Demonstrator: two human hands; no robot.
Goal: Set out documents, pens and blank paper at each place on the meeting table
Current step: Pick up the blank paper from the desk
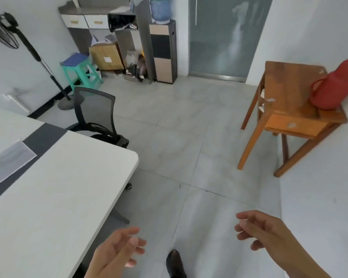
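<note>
From the head camera, both hands hang low in the frame over the tiled floor, and both are blurred. The left hand [117, 251] is near the corner of the meeting table [68, 193] with its fingers loosely spread and slightly bent, gripping nothing. The right hand [263, 231] is well apart from it toward the wall, fingers also relaxed and lightly curled around nothing; its forearm runs out of the bottom edge. The table fills the lower left, and its far and left parts are cut off by the frame. A dark grey strip [42, 137] runs along its middle, and on that strip lies a pale, translucent rectangular sheet [10, 159], cut off at the left edge; whether it is a document, blank paper or a cover cannot be made out. A black mesh chair [94, 111] stands at the table's far side, its seat partly hidden behind the tabletop. Between the hands a dark shoe [175, 263] shows, cut off at the bottom. At right, a wooden side table [289, 109] against the wall carries a red flask [335, 85], clipped by the right edge. The cabinets and boxes at the back wall are too soft to read.
</note>
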